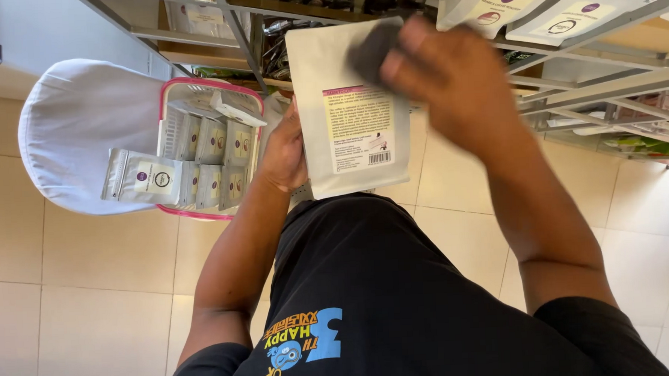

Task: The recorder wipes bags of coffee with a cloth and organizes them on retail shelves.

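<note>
The right hand [450,74] and the dark cloth-like pad [372,51] it presses on the white flat pouch [350,112] are motion-blurred, the pouch hides the left hand's [284,152] fingers, and the label print is too small to read.

White chair [76,124] upper left of frame, on tiled floor [76,297]; pink-rimmed basket [167,116] and silver pouch [144,176] on seat. Metal shelf [605,18] upper right bears white pouches [567,9].

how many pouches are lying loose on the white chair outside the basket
1: a silvery pouch lies flat on the white chair, just left of the pink-rimmed basket. Others may be hidden behind the basket or the left hand.
</note>
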